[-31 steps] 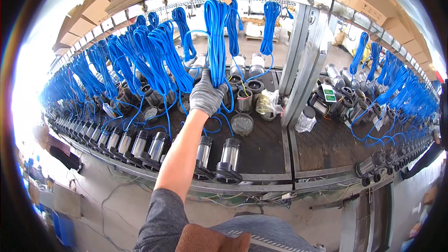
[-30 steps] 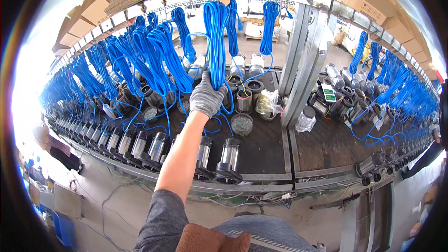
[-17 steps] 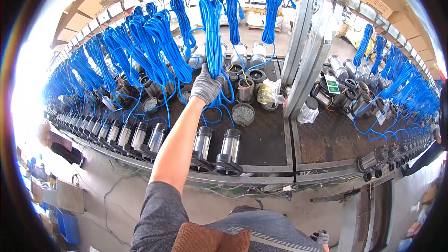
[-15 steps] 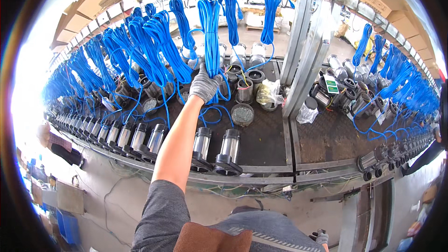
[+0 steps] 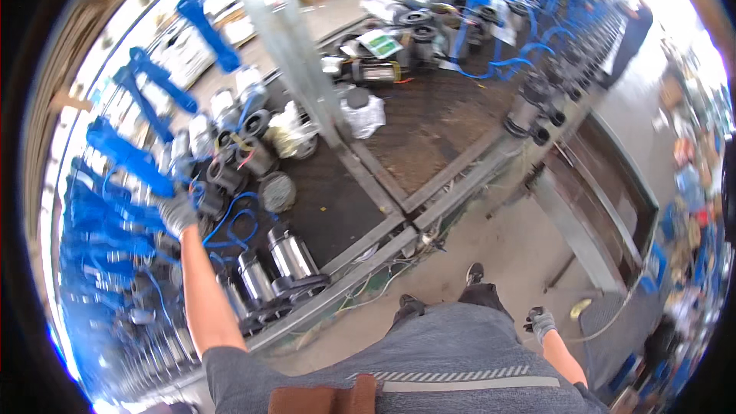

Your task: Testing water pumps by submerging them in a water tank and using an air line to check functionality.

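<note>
My left hand (image 5: pixel 178 213), in a grey glove, is closed at the lower end of a hanging blue cable bundle (image 5: pixel 126 155). Its fingers are partly hidden and blurred. Below and beside it are blue cable loops (image 5: pixel 238 224) and open metal motor housings (image 5: pixel 257 156) with coloured wires. A round tub of small parts (image 5: pixel 277 192) stands to the right of that hand. Down at my right side, away from the bench, my right hand (image 5: pixel 541 323), also gloved, hangs with loosely bent fingers apart and nothing visible in them.
Shiny pump bodies (image 5: pixel 291 254) with black bases line the bench's near edge. A steel post (image 5: pixel 295 54) rises from the bench frame. More blue cable bundles (image 5: pixel 208 31) hang along the rail. Another person (image 5: pixel 632 38) stands at the far right, beyond a metal frame (image 5: pixel 575 222).
My view has swung to the right, so the bench now runs diagonally. My left hand stays at the cable bundle, now at the picture's left. More of my right arm shows.
</note>
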`<state>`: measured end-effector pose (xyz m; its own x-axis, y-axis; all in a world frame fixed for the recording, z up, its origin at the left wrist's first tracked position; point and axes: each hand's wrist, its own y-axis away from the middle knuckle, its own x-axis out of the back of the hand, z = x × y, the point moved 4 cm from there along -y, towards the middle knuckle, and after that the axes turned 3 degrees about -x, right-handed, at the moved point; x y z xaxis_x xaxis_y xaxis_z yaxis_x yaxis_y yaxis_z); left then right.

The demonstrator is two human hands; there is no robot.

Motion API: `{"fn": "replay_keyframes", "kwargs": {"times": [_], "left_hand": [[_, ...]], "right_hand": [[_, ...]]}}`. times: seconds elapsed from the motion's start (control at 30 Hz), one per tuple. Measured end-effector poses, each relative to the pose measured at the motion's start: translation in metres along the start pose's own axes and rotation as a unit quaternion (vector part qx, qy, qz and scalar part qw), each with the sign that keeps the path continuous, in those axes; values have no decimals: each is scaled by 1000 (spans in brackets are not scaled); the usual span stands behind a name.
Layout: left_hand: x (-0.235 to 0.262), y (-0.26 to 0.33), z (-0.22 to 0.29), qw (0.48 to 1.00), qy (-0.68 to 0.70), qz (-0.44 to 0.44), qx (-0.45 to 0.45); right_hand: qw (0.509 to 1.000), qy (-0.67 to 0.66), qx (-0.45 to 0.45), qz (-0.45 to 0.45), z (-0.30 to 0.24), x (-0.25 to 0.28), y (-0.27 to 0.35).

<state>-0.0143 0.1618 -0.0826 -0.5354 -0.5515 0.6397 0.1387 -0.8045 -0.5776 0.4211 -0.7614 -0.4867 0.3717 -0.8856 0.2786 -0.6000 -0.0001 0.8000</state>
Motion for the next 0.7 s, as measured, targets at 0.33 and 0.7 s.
{"fn": "replay_keyframes", "kwargs": {"times": [0.33, 0.7], "left_hand": [[-32, 29, 5, 998, 54, -12, 31], [-160, 370, 265, 864, 337, -313, 206]], "right_hand": [[983, -77, -165, -26, 88, 56, -57], [989, -102, -99, 31, 22, 154, -175]]}}
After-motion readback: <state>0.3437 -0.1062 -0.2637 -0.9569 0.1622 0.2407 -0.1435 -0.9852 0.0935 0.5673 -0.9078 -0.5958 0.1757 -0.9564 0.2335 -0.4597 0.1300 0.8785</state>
